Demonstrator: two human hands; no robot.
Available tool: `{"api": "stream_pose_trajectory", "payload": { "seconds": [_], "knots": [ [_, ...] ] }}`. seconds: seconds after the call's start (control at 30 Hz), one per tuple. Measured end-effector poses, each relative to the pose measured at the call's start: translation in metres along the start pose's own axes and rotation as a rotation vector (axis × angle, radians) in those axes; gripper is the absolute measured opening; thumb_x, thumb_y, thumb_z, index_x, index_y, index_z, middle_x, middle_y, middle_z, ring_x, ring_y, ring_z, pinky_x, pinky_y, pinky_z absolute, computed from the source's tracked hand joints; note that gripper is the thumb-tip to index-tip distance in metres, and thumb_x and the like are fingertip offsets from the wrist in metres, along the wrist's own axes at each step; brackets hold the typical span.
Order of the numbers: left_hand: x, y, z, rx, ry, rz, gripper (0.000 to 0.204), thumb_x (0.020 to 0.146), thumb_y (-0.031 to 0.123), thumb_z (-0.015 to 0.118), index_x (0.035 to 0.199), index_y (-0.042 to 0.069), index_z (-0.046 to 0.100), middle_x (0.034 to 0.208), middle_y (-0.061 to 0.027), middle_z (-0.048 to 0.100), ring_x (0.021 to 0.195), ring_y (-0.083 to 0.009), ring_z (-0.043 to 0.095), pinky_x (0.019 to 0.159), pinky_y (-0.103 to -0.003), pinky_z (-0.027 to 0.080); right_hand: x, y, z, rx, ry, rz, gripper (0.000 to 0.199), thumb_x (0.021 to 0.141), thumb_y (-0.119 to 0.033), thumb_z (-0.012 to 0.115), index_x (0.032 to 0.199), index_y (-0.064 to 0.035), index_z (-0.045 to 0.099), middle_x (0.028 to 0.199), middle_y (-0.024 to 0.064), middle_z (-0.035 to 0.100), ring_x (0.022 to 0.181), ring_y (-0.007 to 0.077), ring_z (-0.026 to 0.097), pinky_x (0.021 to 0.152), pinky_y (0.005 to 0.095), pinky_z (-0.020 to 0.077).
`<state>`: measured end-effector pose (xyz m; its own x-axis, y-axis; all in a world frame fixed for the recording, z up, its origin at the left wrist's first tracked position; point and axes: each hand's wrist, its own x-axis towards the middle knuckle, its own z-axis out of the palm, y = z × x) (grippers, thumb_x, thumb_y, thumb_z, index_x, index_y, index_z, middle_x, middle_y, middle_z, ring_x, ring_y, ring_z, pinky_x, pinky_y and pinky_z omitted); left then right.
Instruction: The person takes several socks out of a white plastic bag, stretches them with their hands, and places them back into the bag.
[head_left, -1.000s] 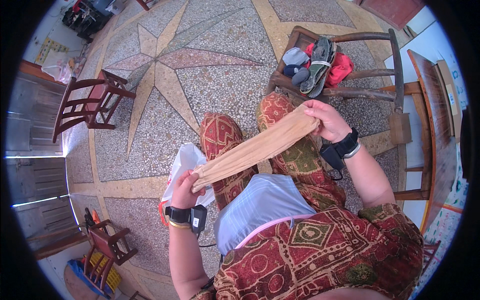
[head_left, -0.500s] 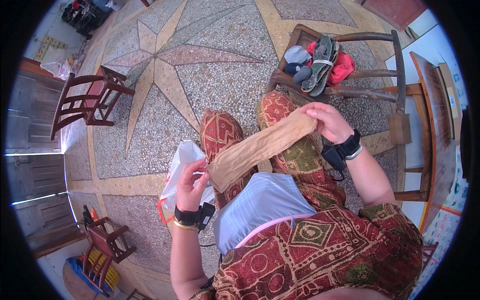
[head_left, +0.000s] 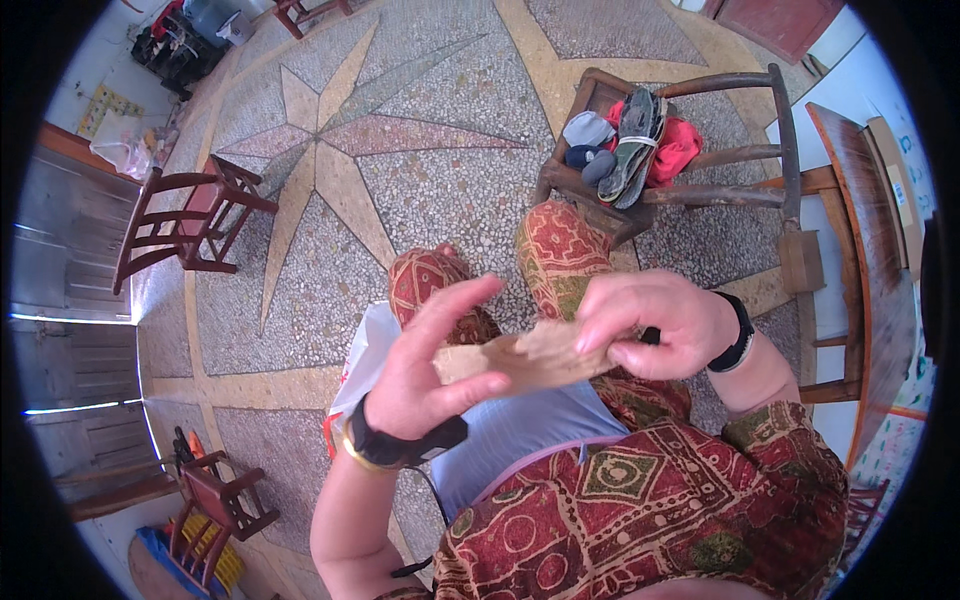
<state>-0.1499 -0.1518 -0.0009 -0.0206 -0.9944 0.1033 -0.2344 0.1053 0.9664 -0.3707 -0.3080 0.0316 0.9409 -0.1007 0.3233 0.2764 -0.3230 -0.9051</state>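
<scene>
A tan, creased strip of soft material, perhaps cloth, stretches between my two hands above my lap. My right hand pinches its right end, thumb against bent fingers. At the other end, my left hand has its thumb and fingers stretched apart, with the strip's end lying in the gap near the palm. Whether that end touches the left palm is hard to tell. Beneath the strip lies a light blue checked cloth with a pink edge, across my lap.
A white plastic bag stands by my left leg. Ahead to the right, a wooden chair bears bundled insoles, rolled socks and red cloth. Small chairs stand at the left; a wooden table is at the right.
The strip was held stretched out flat by both ends; now it is shorter, bunched and lower. My hands have come closer together, and my left fingers have spread off its end.
</scene>
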Motion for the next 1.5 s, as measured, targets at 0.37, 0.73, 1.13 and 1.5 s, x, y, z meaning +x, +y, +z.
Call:
{"api": "stream_pose_trajectory", "payload": {
  "seconds": [0.37,0.73,1.13,1.5],
  "knots": [
    [0.011,0.014,0.034,-0.556,0.137,-0.170,0.021,0.091,0.013,0.054,0.108,0.001,0.058,0.097,-0.0017,0.061,0.084,-0.0059,0.055,0.074,-0.021,0.045,0.000,0.017,0.020,0.727,0.292,0.291,0.064,0.078,-0.015,0.070,0.130,0.0011,0.036,0.122,0.0078,0.049,0.109,0.0155,0.050,0.092,0.0302,0.0408],
    [0.015,0.010,0.031,-0.894,0.409,-0.096,0.042,0.094,0.025,0.044,0.129,0.002,0.038,0.125,-0.0132,0.049,0.114,-0.0273,0.050,0.097,-0.041,0.039,-0.001,0.038,0.033,0.205,0.136,0.249,0.025,0.083,-0.015,0.065,0.101,0.0009,0.061,0.095,0.0068,0.062,0.089,0.0131,0.057,0.079,0.0268,0.0447],
    [0.010,-0.009,0.026,-1.141,0.493,-0.029,0.049,0.096,0.036,0.035,0.134,0.005,0.032,0.135,-0.0118,0.042,0.124,-0.0275,0.040,0.106,-0.044,0.028,-0.009,0.018,0.029,0.177,0.371,0.292,0.016,0.089,-0.013,0.058,0.095,0.0016,0.061,0.081,0.0005,0.063,0.073,0.0052,0.056,0.065,0.0212,0.0449],
    [0.016,-0.018,0.027,-1.163,0.491,-0.131,0.045,0.097,0.031,0.036,0.134,0.006,0.032,0.132,-0.0120,0.044,0.120,-0.0275,0.045,0.101,-0.044,0.036,-0.011,0.022,0.029,0.489,0.443,0.444,0.016,0.090,-0.009,0.055,0.100,0.0030,0.060,0.085,-0.0011,0.061,0.077,0.0036,0.053,0.069,0.0194,0.0435]
  ]
}}
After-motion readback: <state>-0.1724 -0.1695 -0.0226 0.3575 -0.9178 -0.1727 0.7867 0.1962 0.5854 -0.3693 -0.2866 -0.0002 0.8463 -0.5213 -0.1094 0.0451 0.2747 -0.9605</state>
